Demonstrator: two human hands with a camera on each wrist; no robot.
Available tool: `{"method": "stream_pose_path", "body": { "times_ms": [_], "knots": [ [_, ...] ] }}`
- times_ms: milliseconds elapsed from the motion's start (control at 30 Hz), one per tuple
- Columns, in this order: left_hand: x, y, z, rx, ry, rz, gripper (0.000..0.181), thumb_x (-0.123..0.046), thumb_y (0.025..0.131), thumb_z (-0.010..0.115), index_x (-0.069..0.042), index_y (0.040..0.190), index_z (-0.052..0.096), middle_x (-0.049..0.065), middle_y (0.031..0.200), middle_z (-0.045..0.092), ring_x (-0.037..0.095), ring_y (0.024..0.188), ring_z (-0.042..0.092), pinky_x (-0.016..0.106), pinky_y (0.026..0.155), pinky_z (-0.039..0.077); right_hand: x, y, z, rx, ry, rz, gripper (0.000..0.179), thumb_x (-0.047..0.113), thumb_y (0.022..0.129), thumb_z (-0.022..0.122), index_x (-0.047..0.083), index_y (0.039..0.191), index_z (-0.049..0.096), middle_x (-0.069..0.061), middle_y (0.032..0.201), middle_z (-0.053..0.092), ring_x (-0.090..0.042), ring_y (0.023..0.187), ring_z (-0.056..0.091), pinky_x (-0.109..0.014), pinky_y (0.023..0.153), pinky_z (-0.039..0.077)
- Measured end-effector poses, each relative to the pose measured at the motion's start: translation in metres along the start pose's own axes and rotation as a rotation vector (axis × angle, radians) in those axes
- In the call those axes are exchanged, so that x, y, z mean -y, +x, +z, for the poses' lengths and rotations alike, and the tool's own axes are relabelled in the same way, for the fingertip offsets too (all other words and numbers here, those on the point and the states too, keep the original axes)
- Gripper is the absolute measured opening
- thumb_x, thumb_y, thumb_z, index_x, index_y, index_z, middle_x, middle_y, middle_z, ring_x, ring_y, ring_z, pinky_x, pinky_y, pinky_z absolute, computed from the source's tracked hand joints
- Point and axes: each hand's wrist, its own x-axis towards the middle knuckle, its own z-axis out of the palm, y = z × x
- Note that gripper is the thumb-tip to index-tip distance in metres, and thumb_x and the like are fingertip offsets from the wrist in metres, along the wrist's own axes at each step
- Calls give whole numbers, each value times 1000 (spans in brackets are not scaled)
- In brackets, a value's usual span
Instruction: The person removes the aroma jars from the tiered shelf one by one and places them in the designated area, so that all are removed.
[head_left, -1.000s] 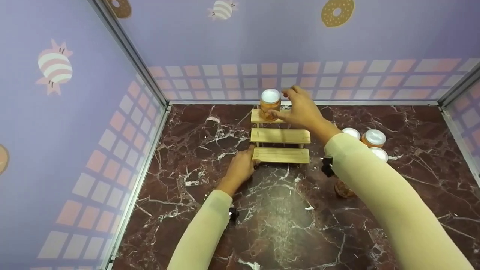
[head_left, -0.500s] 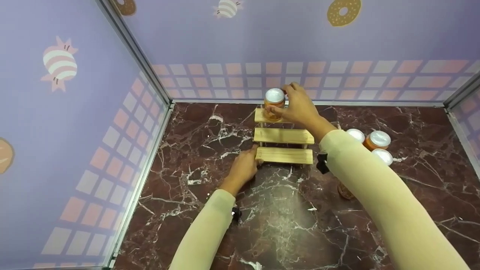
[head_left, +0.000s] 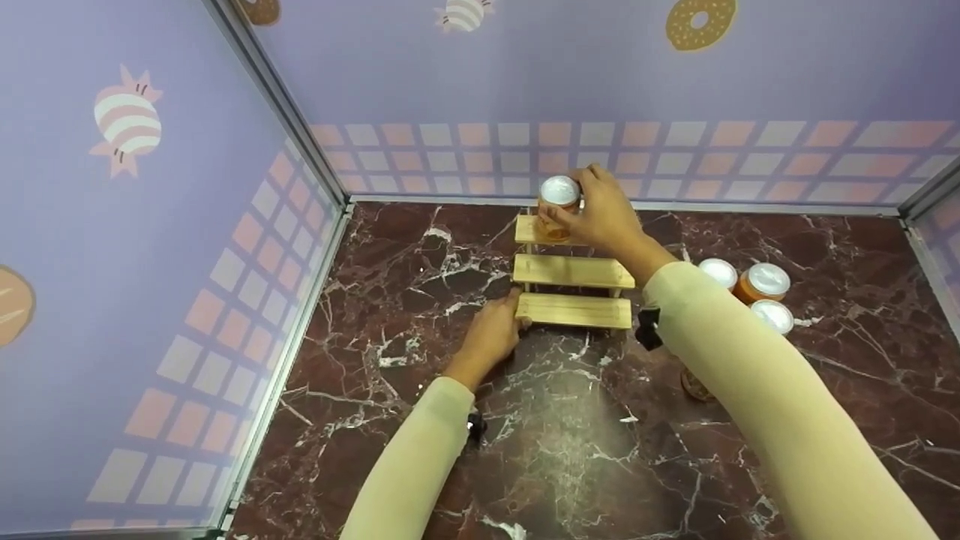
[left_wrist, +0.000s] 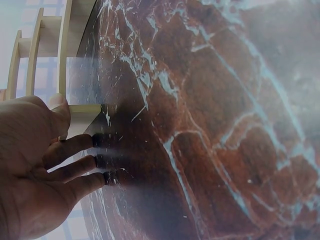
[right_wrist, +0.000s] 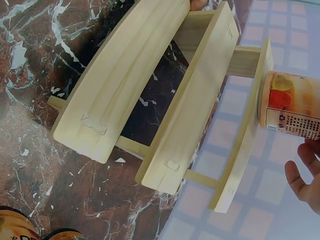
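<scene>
A three-step wooden display stand stands near the back wall. On its top step sits an upright jar with a white lid and an orange label. My right hand grips this jar from the right, thumb in front and fingers behind. In the right wrist view the jar has its base at the top board, with a few fingertips beside it. My left hand holds the left end of the lowest step. The left wrist view shows its thumb against the board's edge and the other fingers spread below.
Three more white-lidded jars stand grouped at the right on the dark marbled tabletop. Another jar is partly hidden under the right sleeve. Purple patterned walls border the table at the back and both sides.
My right fingers have closed in around the jar, which has shifted slightly right along the top step. My left hand stays at the stand's end. The whole view has drifted slightly.
</scene>
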Motion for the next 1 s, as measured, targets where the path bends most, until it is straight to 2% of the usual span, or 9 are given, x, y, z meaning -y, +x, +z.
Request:
{"method": "stream_pose_path", "body": {
  "times_ms": [200, 367, 567, 600, 800, 833, 900, 933, 1000],
  "knots": [
    [-3, 0, 1, -18, -2, 27, 66, -43, 107, 72, -16, 163, 51, 11, 137, 77, 38, 125, 74, 54, 109, 61, -7, -5, -6, -7, -20, -19, 71, 39, 99, 83, -5, 148, 57, -23, 145, 58, -42, 137, 56, -57, 121, 50],
    [-7, -2, -1, 0, -5, 8, 65, -43, 109, 69, -18, 166, 49, 14, 141, 76, 39, 127, 73, 54, 112, 60, -10, -11, -12, -9, -13, -23, 70, 38, 99, 84, -4, 148, 57, -23, 148, 57, -43, 139, 56, -59, 121, 50],
    [-8, -3, -6, 7, -62, -5, 66, -42, 108, 72, -16, 164, 50, 17, 140, 75, 44, 129, 71, 59, 113, 57, -12, -19, -22, -6, -21, -32, 72, 45, 96, 86, -2, 143, 59, -22, 144, 60, -41, 136, 57, -60, 119, 51],
    [-13, -7, -14, 5, -54, -5, 67, -41, 107, 73, -14, 163, 51, 18, 139, 75, 44, 128, 72, 58, 114, 57, -12, -21, -24, -5, -23, -34, 73, 47, 95, 86, -2, 142, 60, -21, 143, 61, -41, 134, 57, -60, 118, 52],
    [-10, -6, -14, -9, -49, 10, 66, -42, 107, 73, -12, 163, 52, 16, 133, 78, 40, 122, 75, 55, 110, 60, -14, -29, -34, -7, -20, -47, 72, 47, 94, 88, -1, 140, 61, -20, 140, 62, -41, 132, 59, -60, 117, 52],
    [-5, -2, -7, -5, -59, 8, 67, -43, 107, 72, -14, 163, 51, 15, 133, 78, 40, 122, 75, 56, 110, 60, -14, -30, -35, -7, -22, -49, 71, 46, 93, 89, -1, 140, 61, -20, 140, 62, -42, 133, 59, -60, 117, 51],
    [-4, -1, -6, -6, -57, 2, 66, -43, 107, 73, -14, 162, 52, 14, 132, 78, 39, 121, 75, 55, 109, 61, -15, -34, -38, -11, -28, -63, 70, 44, 92, 90, 0, 138, 62, -20, 138, 62, -41, 132, 58, -61, 117, 51],
    [-9, -5, -14, -9, -45, 1, 66, -42, 106, 74, -13, 161, 53, 14, 131, 78, 39, 120, 76, 55, 108, 61, -16, -36, -39, -11, -34, -70, 69, 44, 92, 90, -1, 137, 62, -20, 137, 62, -40, 131, 58, -61, 117, 51],
    [-10, -6, -16, 1, -57, -12, 67, -42, 106, 75, -14, 162, 52, 15, 135, 77, 41, 123, 74, 58, 108, 61, -17, -40, -42, -8, -46, -82, 68, 44, 92, 90, 0, 135, 63, -19, 135, 63, -40, 131, 58, -61, 118, 50]
  ]
}}
